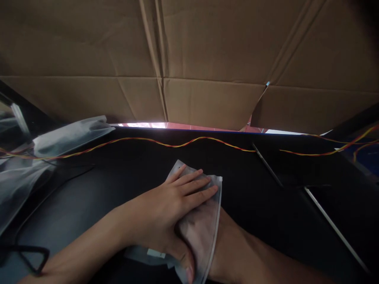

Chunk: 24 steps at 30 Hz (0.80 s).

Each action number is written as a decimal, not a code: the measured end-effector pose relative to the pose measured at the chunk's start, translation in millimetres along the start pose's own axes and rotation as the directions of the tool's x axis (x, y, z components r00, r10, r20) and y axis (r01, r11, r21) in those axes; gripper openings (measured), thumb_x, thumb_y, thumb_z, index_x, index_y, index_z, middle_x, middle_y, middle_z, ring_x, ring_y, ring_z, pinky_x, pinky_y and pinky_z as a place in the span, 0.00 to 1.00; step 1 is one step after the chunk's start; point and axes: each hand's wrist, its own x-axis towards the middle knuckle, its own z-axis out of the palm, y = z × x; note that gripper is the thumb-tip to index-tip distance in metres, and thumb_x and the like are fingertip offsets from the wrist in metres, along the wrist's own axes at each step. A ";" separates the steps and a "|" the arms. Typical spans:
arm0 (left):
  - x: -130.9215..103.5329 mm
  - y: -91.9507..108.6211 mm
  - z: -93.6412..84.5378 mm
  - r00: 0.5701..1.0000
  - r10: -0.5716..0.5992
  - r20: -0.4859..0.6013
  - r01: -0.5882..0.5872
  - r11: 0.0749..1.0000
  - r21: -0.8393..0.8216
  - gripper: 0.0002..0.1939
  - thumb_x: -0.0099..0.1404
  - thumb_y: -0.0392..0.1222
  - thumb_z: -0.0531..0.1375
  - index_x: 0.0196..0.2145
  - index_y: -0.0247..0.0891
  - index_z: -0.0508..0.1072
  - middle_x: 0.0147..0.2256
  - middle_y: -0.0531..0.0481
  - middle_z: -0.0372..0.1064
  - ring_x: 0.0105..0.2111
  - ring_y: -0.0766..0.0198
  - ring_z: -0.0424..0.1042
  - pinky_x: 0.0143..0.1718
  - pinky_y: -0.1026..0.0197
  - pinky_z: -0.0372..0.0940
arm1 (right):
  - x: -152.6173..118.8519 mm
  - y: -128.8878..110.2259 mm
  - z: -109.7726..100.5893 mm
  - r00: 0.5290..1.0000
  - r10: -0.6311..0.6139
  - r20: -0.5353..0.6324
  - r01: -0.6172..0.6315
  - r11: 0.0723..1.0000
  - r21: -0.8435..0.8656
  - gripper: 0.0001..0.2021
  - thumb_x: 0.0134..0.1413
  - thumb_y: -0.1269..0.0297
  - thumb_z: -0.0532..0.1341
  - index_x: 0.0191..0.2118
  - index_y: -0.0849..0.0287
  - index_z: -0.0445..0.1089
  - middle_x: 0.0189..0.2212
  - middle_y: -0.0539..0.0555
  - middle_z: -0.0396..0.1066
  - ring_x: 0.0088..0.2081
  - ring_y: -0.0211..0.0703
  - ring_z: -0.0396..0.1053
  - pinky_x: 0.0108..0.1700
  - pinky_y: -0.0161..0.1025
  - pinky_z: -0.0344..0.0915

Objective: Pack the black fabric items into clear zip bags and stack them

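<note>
A frosted zip bag [204, 228] lies between my two hands, low in the middle of the view. My left hand [177, 201] rests flat on top of it, fingers spread and thumb reaching toward the lower edge. From the right, my right hand [226, 244] goes in under or inside the bag at its zip edge. A pinkish shape shows through the film there, but the right fingers are hidden. A small white label [156, 253] sits near the bag's lower left part.
Upright brown cardboard [207, 47] stands behind the black table [142, 165]. A twisted red-yellow wire [177, 145] crosses the back. Other frosted bags [71, 136] and a black cable [56, 187] lie left. Dark flat items with silver edges [331, 221] lie right.
</note>
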 end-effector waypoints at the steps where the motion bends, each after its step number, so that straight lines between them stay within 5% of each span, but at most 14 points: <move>1: -0.2 -0.8 -0.9 1.000 -0.002 -0.001 0.002 1.000 -0.009 0.71 0.45 0.70 0.80 0.78 0.43 0.56 0.75 0.33 0.56 0.75 0.23 0.51 0.74 0.14 0.36 | -0.2 0.6 -4.3 1.000 -0.005 0.007 0.005 1.000 0.021 0.19 0.62 0.58 0.70 0.57 0.51 0.78 0.54 0.56 0.82 0.63 0.63 0.75 0.67 0.57 0.69; 5: -6.9 -12.4 -10.3 0.997 -0.069 -0.013 0.069 0.997 -0.046 0.64 0.54 0.74 0.74 0.79 0.50 0.53 0.77 0.36 0.50 0.78 0.29 0.45 0.74 0.18 0.41 | -10.0 13.5 -41.2 0.988 -0.101 0.119 0.078 0.980 0.181 0.17 0.65 0.63 0.68 0.58 0.51 0.78 0.53 0.54 0.83 0.57 0.54 0.79 0.63 0.50 0.73; 7: -12.4 -20.4 -15.7 0.992 -0.123 -0.017 0.122 0.992 -0.033 0.62 0.58 0.76 0.71 0.79 0.53 0.50 0.79 0.37 0.46 0.79 0.31 0.42 0.74 0.19 0.42 | -16.6 23.2 -65.0 0.993 -0.031 0.114 0.002 0.970 0.243 0.14 0.69 0.68 0.65 0.57 0.50 0.80 0.52 0.53 0.84 0.57 0.50 0.80 0.65 0.49 0.71; 10: -18.1 -28.8 -19.7 0.982 -0.188 0.006 0.188 0.981 0.041 0.65 0.57 0.77 0.71 0.80 0.55 0.46 0.80 0.36 0.41 0.79 0.26 0.37 0.71 0.13 0.38 | -20.9 36.0 -89.9 0.994 0.039 0.103 -0.059 0.977 0.204 0.15 0.68 0.60 0.70 0.58 0.47 0.80 0.59 0.52 0.81 0.66 0.52 0.73 0.70 0.53 0.66; 13: -18.0 -29.7 -16.8 0.981 -0.196 -0.006 0.196 0.976 0.098 0.69 0.55 0.75 0.73 0.80 0.53 0.41 0.80 0.34 0.36 0.78 0.24 0.32 0.71 0.12 0.33 | -18.3 40.5 -87.7 0.990 0.055 0.129 -0.063 0.996 0.060 0.22 0.61 0.54 0.75 0.59 0.46 0.80 0.61 0.52 0.80 0.70 0.55 0.67 0.72 0.57 0.62; 19: -13.7 -21.9 -5.8 0.992 -0.117 -0.047 0.121 0.988 0.090 0.73 0.54 0.73 0.75 0.81 0.53 0.37 0.80 0.34 0.36 0.79 0.26 0.31 0.71 0.14 0.25 | -12.3 27.0 -46.4 0.997 0.039 0.065 -0.030 0.991 -0.133 0.18 0.71 0.61 0.66 0.63 0.50 0.75 0.61 0.57 0.79 0.68 0.56 0.69 0.69 0.59 0.61; 24: -16.7 -20.9 -14.1 0.987 -0.158 -0.033 0.161 0.982 0.097 0.69 0.55 0.78 0.70 0.81 0.55 0.39 0.80 0.33 0.39 0.78 0.23 0.36 0.70 0.11 0.32 | -16.8 34.4 -70.9 0.992 0.029 0.122 -0.030 1.000 0.002 0.19 0.68 0.64 0.69 0.62 0.45 0.77 0.61 0.53 0.79 0.71 0.54 0.66 0.72 0.59 0.59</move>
